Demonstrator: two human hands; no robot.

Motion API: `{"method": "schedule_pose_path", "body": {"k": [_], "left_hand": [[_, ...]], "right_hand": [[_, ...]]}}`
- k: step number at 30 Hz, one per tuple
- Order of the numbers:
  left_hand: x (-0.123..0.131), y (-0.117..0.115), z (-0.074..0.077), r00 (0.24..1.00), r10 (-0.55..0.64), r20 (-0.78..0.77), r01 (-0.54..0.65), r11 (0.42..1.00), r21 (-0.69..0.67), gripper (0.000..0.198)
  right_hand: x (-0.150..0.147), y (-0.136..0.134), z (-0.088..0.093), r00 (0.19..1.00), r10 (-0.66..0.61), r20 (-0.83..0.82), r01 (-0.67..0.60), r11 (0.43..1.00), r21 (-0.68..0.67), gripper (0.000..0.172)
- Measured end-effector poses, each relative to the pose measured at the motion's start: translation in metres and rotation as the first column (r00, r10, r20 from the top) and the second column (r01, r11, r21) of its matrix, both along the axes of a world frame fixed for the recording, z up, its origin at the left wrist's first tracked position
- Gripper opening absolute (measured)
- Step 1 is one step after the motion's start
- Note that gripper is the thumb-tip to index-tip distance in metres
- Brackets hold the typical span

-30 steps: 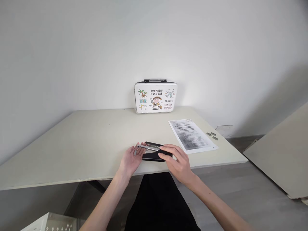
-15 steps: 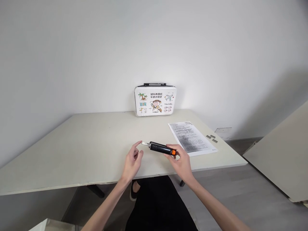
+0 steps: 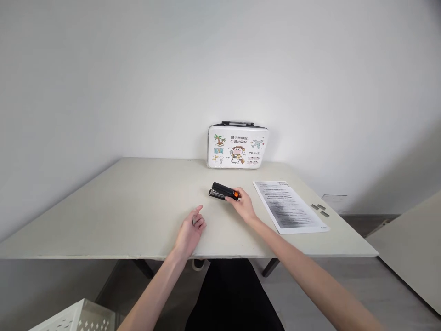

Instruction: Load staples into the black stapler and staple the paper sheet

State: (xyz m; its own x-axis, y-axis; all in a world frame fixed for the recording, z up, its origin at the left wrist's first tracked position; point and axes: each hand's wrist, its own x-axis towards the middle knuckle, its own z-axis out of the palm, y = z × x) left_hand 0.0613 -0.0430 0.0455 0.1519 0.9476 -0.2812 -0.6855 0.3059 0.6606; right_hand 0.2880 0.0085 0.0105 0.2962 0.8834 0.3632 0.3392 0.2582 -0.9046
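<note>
Pale and broad, the tabletop (image 3: 144, 211) reaches back to a plain greyish wall (image 3: 138, 82), and near its middle is a black stapler (image 3: 220, 189) with an orange part at its rear. From where I stand, the right hand (image 3: 243, 204) has its fingers wrapped around that rear end, the stapler's nose pointing leftward and slightly away from the person; I can't tell whether its underside touches the table. Nearer the front edge, well apart from the stapler, the left hand (image 3: 190, 230) has its fingers curled, pinching a small grey sliver (image 3: 194, 221) — too small to make out properly.

Grey floor (image 3: 347, 280) spreads under the table, where a dark table leg (image 3: 270, 267) shows beside the person's black trousers (image 3: 234, 299).

Just right of the right wrist lies a printed sheet (image 3: 291, 207), slanted on the table, its text blurred. Past it, close to the table's right edge, sit three small grey strips (image 3: 324, 214). Beyond the stapler a white case (image 3: 237, 147) with cartoon prints and a black handle stands upright by the wall — it hides that stretch of the table's back edge. A perforated white box (image 3: 93, 319) pokes in at lower left, and a pale panel (image 3: 409, 248) leans into view at far right.
</note>
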Motion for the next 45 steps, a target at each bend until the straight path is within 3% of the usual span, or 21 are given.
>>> {"method": "schedule_pose_path", "body": {"k": [6, 9, 12, 16, 20, 23, 25, 30, 36, 38, 40, 43, 45], "left_hand": [[-0.009, -0.005, 0.000, 0.983, 0.104, 0.154, -0.090, 0.991, -0.095, 0.012], [-0.010, -0.009, -0.006, 0.979, 0.134, 0.151, -0.121, 0.988, -0.091, 0.010], [-0.011, -0.011, -0.012, 0.985, 0.115, 0.127, -0.103, 0.990, -0.093, 0.010], [-0.013, -0.008, -0.014, 0.991, 0.081, 0.107, -0.071, 0.993, -0.098, 0.016], [-0.013, -0.004, -0.013, 0.984, 0.078, 0.159, -0.066, 0.995, -0.076, 0.028], [-0.004, -0.005, -0.007, 0.990, 0.057, 0.129, -0.049, 0.997, -0.059, 0.031], [0.009, -0.008, 0.000, 0.997, 0.018, 0.074, -0.014, 0.999, -0.052, 0.032], [0.062, -0.012, 0.013, 0.994, -0.104, 0.011, 0.105, 0.991, -0.084, 0.034], [0.117, -0.018, 0.013, 0.957, -0.287, -0.032, 0.286, 0.958, -0.032, 0.031], [0.115, -0.019, 0.015, 0.942, -0.308, -0.136, 0.315, 0.948, 0.033, 0.026], [0.100, -0.018, 0.019, 0.894, -0.271, -0.356, 0.344, 0.925, 0.160, 0.025], [0.065, -0.011, 0.026, 0.717, -0.095, -0.691, 0.405, 0.863, 0.301, 0.035], [0.043, -0.005, 0.028, 0.614, -0.020, -0.789, 0.445, 0.835, 0.325, 0.041]], "right_hand": [[-0.036, 0.103, -0.007, 0.988, 0.147, 0.049, -0.146, 0.989, -0.021, 0.032], [-0.058, 0.133, -0.009, 0.979, 0.190, 0.069, -0.188, 0.982, -0.029, 0.031], [-0.073, 0.141, -0.005, 0.974, 0.206, 0.095, -0.205, 0.979, -0.021, 0.034], [-0.084, 0.102, 0.008, 0.976, 0.158, 0.149, -0.165, 0.986, 0.036, 0.046], [-0.091, 0.012, 0.023, 0.942, 0.208, 0.263, -0.240, 0.966, 0.096, 0.030], [-0.088, -0.050, 0.031, 0.811, 0.291, 0.508, -0.393, 0.913, 0.105, 0.033], [-0.080, -0.074, 0.035, 0.739, 0.298, 0.605, -0.421, 0.904, 0.069, 0.037], [-0.040, -0.090, 0.040, 0.704, 0.214, 0.677, -0.347, 0.936, 0.065, 0.023], [0.042, -0.110, 0.047, 0.765, 0.084, 0.639, -0.190, 0.977, 0.099, 0.024], [0.088, -0.118, 0.044, 0.772, -0.016, 0.636, -0.067, 0.992, 0.108, 0.025], [0.143, -0.127, 0.036, 0.781, -0.126, 0.611, 0.097, 0.992, 0.080, 0.026], [0.222, -0.143, 0.017, 0.776, -0.279, 0.565, 0.302, 0.952, 0.056, 0.031], [0.263, -0.153, 0.003, 0.759, -0.364, 0.540, 0.402, 0.914, 0.051, 0.034]]}}
